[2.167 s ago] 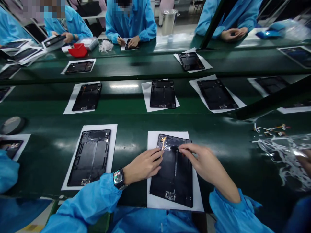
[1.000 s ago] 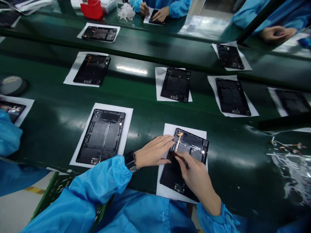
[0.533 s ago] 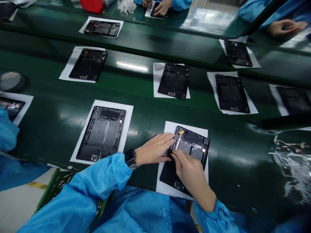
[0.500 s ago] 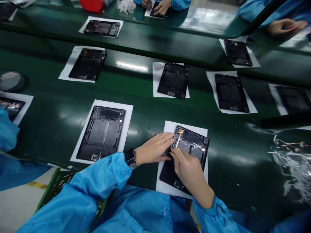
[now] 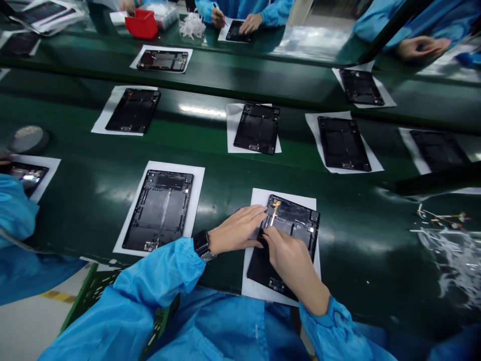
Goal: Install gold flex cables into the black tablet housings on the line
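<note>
A black tablet back shell (image 5: 296, 223) lies on a white sheet (image 5: 259, 291) on the green belt in front of me. A thin gold flex strip (image 5: 275, 210) runs down near its top left corner. My left hand (image 5: 238, 231), with a watch on the wrist, lies flat on the shell's left edge with fingers stretched out. My right hand (image 5: 287, 255) rests on the shell's middle, fingertips pressed together just below the strip. What the fingertips pinch, if anything, is hidden.
A second shell (image 5: 160, 210) on paper lies to my left. More shells on sheets (image 5: 257, 128) (image 5: 343, 143) (image 5: 131, 110) fill the farther belts. Clear plastic film and small parts (image 5: 451, 250) are at right. People in blue coats work across the line; a red tray (image 5: 142, 24) stands far left.
My right hand came down from the shell's top onto its middle beside the strip. The view tilted and drifted a little; the left hand stayed on the shell's edge.
</note>
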`<state>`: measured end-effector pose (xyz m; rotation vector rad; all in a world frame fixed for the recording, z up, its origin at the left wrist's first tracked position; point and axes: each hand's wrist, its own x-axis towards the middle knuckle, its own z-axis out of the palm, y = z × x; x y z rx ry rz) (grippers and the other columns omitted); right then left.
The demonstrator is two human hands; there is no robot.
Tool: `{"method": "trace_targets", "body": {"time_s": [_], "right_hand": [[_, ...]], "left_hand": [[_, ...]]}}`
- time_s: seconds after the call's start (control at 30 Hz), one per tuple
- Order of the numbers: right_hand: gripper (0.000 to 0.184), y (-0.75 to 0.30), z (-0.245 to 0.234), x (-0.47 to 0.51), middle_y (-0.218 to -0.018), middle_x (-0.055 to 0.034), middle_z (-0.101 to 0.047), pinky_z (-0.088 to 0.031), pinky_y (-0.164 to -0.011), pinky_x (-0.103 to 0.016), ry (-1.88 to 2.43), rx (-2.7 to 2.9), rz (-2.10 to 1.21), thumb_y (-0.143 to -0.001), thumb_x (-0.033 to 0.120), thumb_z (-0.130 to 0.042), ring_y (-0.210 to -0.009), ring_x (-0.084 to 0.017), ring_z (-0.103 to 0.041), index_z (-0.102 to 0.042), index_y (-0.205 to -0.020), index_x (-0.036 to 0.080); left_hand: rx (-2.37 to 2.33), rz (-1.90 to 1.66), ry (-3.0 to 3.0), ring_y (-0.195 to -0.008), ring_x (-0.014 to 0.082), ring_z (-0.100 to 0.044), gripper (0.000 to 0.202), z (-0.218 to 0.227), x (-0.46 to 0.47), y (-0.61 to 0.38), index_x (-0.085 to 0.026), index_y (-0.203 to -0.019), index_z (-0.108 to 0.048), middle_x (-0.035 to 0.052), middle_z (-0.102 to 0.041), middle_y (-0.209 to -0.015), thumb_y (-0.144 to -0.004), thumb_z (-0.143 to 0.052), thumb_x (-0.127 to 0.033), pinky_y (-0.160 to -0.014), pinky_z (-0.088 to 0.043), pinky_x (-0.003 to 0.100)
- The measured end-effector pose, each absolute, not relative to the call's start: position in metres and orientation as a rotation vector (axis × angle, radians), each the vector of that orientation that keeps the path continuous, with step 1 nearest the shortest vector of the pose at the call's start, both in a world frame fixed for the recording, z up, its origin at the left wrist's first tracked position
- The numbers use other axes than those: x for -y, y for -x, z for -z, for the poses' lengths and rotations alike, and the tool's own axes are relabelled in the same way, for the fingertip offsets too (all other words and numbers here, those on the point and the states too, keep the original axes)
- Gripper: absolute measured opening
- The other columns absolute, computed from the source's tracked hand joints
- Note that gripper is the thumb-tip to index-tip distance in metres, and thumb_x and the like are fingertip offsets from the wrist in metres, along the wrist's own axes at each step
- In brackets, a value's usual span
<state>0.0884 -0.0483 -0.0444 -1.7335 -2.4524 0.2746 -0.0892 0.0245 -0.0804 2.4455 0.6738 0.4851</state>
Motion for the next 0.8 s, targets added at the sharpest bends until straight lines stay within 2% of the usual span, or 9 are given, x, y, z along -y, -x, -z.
{"method": "trace_targets", "body": {"time_s": [0.13, 0.2, 0.27, 0.37, 0.47, 0.63, 0.73, 0.8], "right_hand": [[0.016, -0.088, 0.045, 0.05, -0.078, -0.004, -0.066, -0.034, -0.054, -0.029, 1.74, 2.466, -0.262, -0.091, 0.007, -0.044, -0.063, -0.019, -0.063, -0.056, -0.088, 0.018], [0.016, -0.091, 0.045, 0.052, -0.077, -0.0034, -0.066, -0.033, -0.054, -0.029, 1.755, 2.456, -0.26, -0.091, 0.007, -0.045, -0.064, -0.019, -0.063, -0.056, -0.088, 0.018], [0.017, -0.091, 0.044, 0.052, -0.076, -0.0034, -0.066, -0.032, -0.054, -0.03, 1.777, 2.469, -0.246, -0.09, 0.006, -0.046, -0.064, -0.02, -0.064, -0.056, -0.088, 0.018], [0.02, -0.084, 0.04, 0.046, -0.077, -0.0046, -0.067, -0.031, -0.053, -0.031, 1.79, 2.536, -0.204, -0.088, 0.002, -0.045, -0.064, -0.021, -0.064, -0.058, -0.09, 0.018], [0.021, -0.081, 0.035, 0.039, -0.077, -0.0051, -0.069, -0.031, -0.051, -0.03, 1.757, 2.579, -0.218, -0.086, 0.001, -0.047, -0.062, -0.021, -0.065, -0.06, -0.091, 0.018], [0.013, -0.118, 0.039, 0.047, -0.082, -0.0024, -0.072, -0.042, -0.058, -0.026, 1.757, 2.051, -0.351, -0.096, 0.024, -0.051, -0.07, -0.019, -0.069, -0.064, -0.098, 0.02], [0.019, -0.156, 0.052, 0.067, -0.093, -0.0025, -0.074, -0.049, -0.069, -0.025, 1.721, 1.687, -0.324, -0.096, 0.036, -0.054, -0.08, -0.019, -0.071, -0.066, -0.101, 0.022], [0.024, -0.176, 0.062, 0.084, -0.093, -0.0036, -0.074, -0.051, -0.073, -0.025, 1.747, 1.549, -0.27, -0.094, 0.042, -0.057, -0.082, -0.02, -0.071, -0.067, -0.1, 0.021]], "left_hand": [[-0.686, -0.436, -2.435, -0.141, 0.0324, -0.034, 0.085, 0.076, -0.024, 0.088, -0.017, -0.143, -0.029, 0.0196, -0.038, -0.148, -0.077, -0.079, -0.039, -0.114, -0.035, 0.047], [-0.69, -0.395, -2.456, -0.139, 0.0323, -0.036, 0.083, 0.068, -0.026, 0.087, -0.016, -0.141, -0.031, 0.0196, -0.039, -0.147, -0.078, -0.078, -0.04, -0.113, -0.036, 0.045], [-0.689, -0.317, -2.5, -0.135, 0.0304, -0.042, 0.07, 0.057, -0.033, 0.085, -0.014, -0.136, -0.038, 0.0183, -0.044, -0.142, -0.082, -0.074, -0.039, -0.11, -0.039, 0.041], [-0.725, -0.135, -2.61, -0.123, 0.0272, -0.051, 0.038, 0.04, -0.053, 0.079, -0.013, -0.123, -0.051, 0.0149, -0.054, -0.131, -0.089, -0.065, -0.023, -0.101, -0.044, 0.037], [-0.836, -0.002, -2.686, -0.115, 0.0267, -0.054, 0.027, 0.029, -0.082, 0.061, -0.013, -0.116, -0.057, 0.0128, -0.059, -0.122, -0.089, -0.059, -0.014, -0.097, -0.044, 0.037], [-0.987, -0.003, -2.657, -0.11, 0.0279, -0.057, 0.03, 0.034, -0.119, 0.015, -0.011, -0.115, -0.059, 0.0132, -0.062, -0.117, -0.092, -0.059, -0.03, -0.09, -0.046, 0.037], [-0.962, 0.05, -2.64, -0.099, 0.0243, -0.062, 0.016, 0.043, -0.128, -0.002, -0.014, -0.1, -0.065, 0.0092, -0.067, -0.103, -0.09, -0.062, -0.027, -0.082, -0.047, 0.032], [-0.926, 0.082, -2.63, -0.091, 0.0218, -0.065, 0.014, 0.047, -0.13, -0.005, -0.017, -0.09, -0.066, 0.006, -0.069, -0.093, -0.091, -0.061, -0.03, -0.076, -0.047, 0.029]]}}
